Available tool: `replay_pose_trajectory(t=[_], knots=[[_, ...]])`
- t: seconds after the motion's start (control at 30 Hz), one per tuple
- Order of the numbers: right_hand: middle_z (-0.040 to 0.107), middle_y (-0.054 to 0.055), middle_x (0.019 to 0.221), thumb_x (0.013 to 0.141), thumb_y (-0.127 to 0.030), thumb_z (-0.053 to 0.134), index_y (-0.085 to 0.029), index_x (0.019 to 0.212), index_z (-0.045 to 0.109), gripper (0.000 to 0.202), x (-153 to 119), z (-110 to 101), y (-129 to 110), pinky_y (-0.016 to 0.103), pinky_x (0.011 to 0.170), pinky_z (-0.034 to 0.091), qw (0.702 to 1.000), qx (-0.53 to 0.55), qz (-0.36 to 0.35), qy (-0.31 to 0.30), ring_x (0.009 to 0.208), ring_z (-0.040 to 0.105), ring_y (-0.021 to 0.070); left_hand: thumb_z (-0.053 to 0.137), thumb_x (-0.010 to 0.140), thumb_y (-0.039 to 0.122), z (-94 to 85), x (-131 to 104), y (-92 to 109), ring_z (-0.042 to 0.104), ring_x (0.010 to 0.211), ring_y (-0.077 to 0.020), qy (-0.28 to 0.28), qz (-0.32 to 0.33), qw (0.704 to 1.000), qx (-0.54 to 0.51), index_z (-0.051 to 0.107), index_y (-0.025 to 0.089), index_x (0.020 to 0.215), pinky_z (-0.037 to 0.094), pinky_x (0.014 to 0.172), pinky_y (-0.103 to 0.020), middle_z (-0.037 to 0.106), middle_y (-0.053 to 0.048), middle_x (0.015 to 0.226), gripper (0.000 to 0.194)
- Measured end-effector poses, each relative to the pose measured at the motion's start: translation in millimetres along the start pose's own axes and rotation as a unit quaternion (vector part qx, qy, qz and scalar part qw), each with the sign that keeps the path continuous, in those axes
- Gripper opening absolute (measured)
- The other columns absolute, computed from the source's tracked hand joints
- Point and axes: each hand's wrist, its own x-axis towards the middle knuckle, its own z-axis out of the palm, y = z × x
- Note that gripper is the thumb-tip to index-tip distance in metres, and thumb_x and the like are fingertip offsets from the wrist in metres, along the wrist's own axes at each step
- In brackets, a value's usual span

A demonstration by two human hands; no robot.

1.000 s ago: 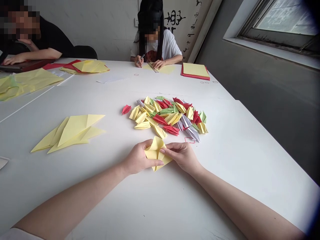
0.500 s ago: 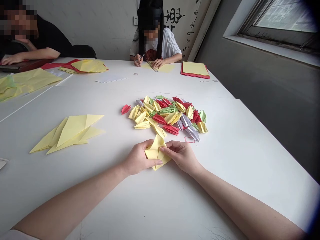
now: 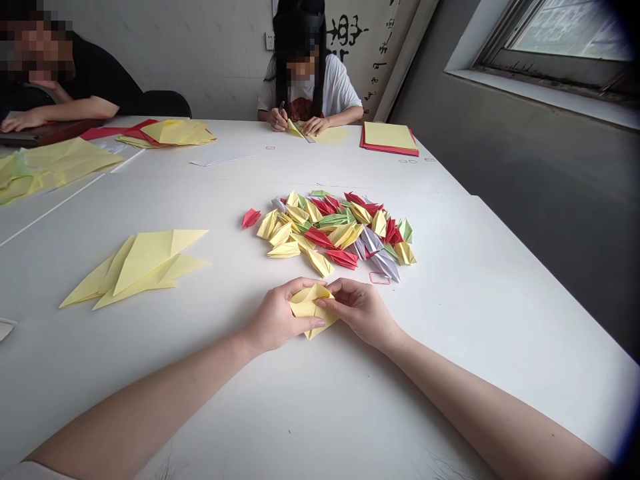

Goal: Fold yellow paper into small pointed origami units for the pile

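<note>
Between my two hands is a piece of yellow origami paper [image 3: 306,309], partly folded, with a point toward me and its top edge curled over. My left hand [image 3: 278,316] grips its left side, thumb across the front and fingers behind. My right hand [image 3: 361,312] pinches the upper right part between thumb and fingers. Just beyond my hands lies a heap of folded paper pieces [image 3: 345,235] in yellow, red, green and pale purple. One red folded piece [image 3: 251,218] sits apart at the heap's left.
Several creased yellow sheets [image 3: 145,263] overlap on the white table [image 3: 200,400] at left. Across the table, a person [image 3: 310,80] holds a pen and a ruler over yellow paper. A stack of square paper [image 3: 390,137] lies far right. Another person [image 3: 95,80] sits far left.
The top point of the yellow paper, upright before, is now folded down toward me. My hands have barely shifted. The person opposite has lifted an edge of their paper.
</note>
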Motion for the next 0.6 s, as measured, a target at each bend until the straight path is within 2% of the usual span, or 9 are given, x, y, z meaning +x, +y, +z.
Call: replay_pose_trajectory(t=[0.27,0.4,0.43,0.53,0.6], knots=[[0.064,0.003,0.077,0.076,-0.041,0.07,-0.017,0.08,0.064,0.026,-1.4,0.7,0.0,0.028,0.059,0.048,1.0,0.006,0.002,0.01,0.067,0.06,0.0158,0.074,0.064,0.021,-3.0,-0.5,1.8,0.059,0.076,-0.0161,-0.026,-0.01,0.999,-0.023,0.057,0.02,0.113,0.049,0.062,-0.025,0.064,-0.002,0.092,0.052],[0.063,0.003,0.076,0.076,-0.041,0.07,-0.018,0.08,0.062,0.025,-0.7,0.8,0.5,0.029,0.061,0.048,1.0,0.014,-0.012,0.025,0.067,0.059,0.0159,0.075,0.066,0.019,-3.7,-0.5,3.1,0.059,0.073,-0.0142,-0.025,-0.016,0.995,-0.1,0.042,0.027,0.132,0.05,0.064,-0.026,0.064,0.0,0.09,0.074],[0.063,0.002,0.076,0.075,-0.042,0.071,-0.018,0.08,0.062,0.025,-0.3,0.7,0.8,0.029,0.062,0.048,0.999,0.022,-0.019,0.033,0.068,0.059,0.016,0.074,0.068,0.019,-4.0,-0.2,3.8,0.06,0.073,-0.0141,-0.026,-0.026,0.991,-0.131,0.04,0.026,0.133,0.05,0.065,-0.026,0.064,0.0,0.087,0.073],[0.063,0.002,0.076,0.074,-0.043,0.072,-0.019,0.077,0.061,0.026,0.4,0.3,1.6,0.029,0.062,0.048,0.997,0.041,-0.038,0.057,0.068,0.058,0.0159,0.073,0.071,0.025,-5.7,1.3,6.4,0.061,0.076,-0.0148,-0.044,-0.068,0.979,-0.186,0.056,0.017,0.113,0.05,0.066,-0.025,0.064,-0.002,0.083,0.045],[0.063,0.002,0.075,0.074,-0.043,0.072,-0.019,0.077,0.061,0.026,0.1,0.4,1.6,0.028,0.062,0.048,0.996,0.034,-0.048,0.067,0.068,0.057,0.0156,0.074,0.07,0.025,-6.9,2.3,8.0,0.061,0.078,-0.0153,-0.067,-0.089,0.976,-0.19,0.062,0.014,0.098,0.05,0.066,-0.025,0.064,-0.003,0.083,0.032]])
